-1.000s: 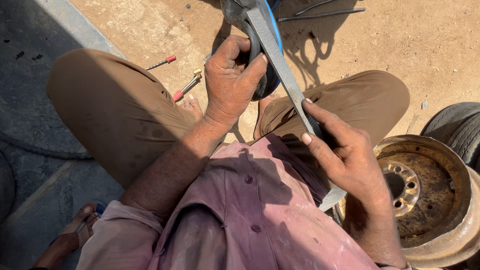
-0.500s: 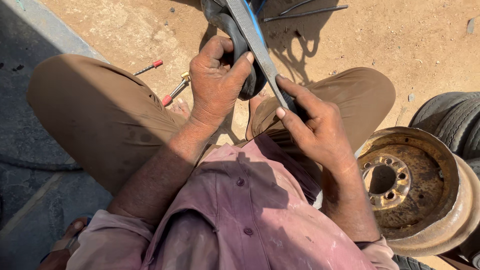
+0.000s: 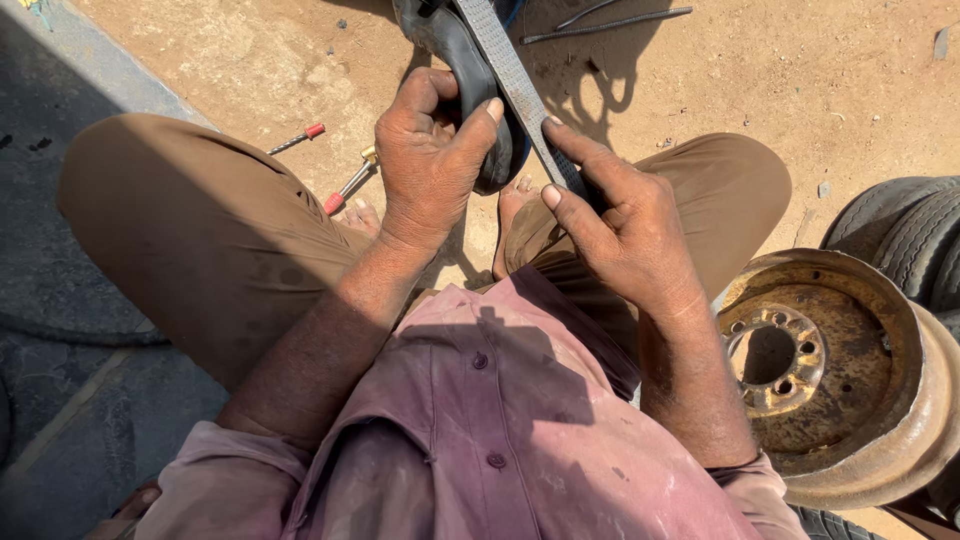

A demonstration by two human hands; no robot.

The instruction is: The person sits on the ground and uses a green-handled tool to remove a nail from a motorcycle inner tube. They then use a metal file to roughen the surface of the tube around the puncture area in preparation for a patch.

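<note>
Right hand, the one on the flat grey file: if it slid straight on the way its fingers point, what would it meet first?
Probably the black rubber tube that the left hand grips. The right hand points up along the grey file, which crosses the tube there; depth is unclear.

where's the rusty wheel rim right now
In the head view the rusty wheel rim lies on the sandy ground at the lower right, beside the person's right forearm, with black tyres just behind it.

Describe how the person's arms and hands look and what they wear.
Both forearms are bare and dusty; the left hand and right hand wear no gloves, rings or watch. Faded pink shirt sleeves are rolled up above the elbows. Short nails show on the fingers.
</note>
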